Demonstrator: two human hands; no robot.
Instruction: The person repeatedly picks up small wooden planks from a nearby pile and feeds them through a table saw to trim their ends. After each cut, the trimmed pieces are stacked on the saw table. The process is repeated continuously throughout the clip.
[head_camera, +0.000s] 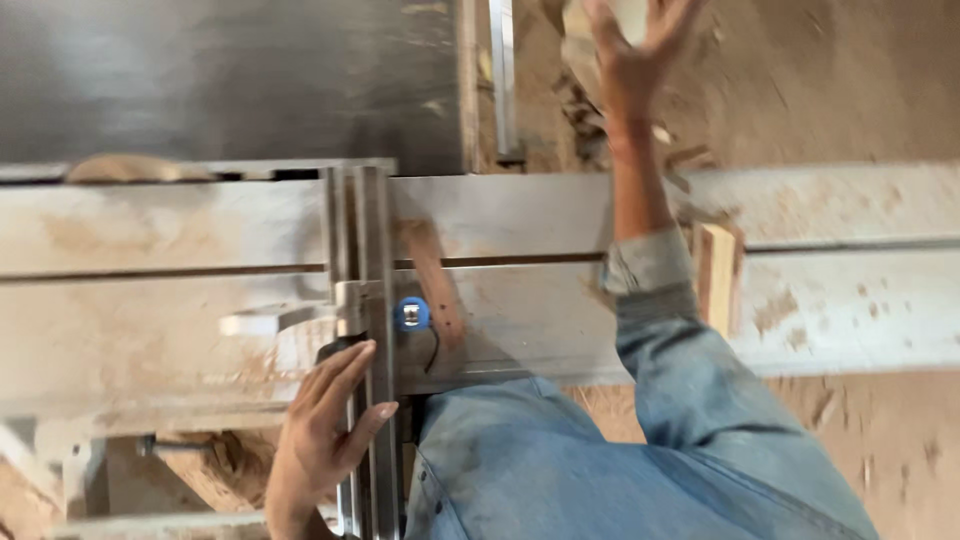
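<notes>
I see a dusty saw table (150, 260) over a sawdust floor (860, 90). My left hand (325, 435) rests open-fingered on the metal rail (378, 260); my right hand (630, 50) reaches, fingers spread, at a blurred wood piece (585, 30).

A blue tape measure (411, 313) lies on the dusty counter (150, 330). A short wooden block (719, 275) stands nearby. Sawdust covers the floor (850, 80), perhaps with scraps.
</notes>
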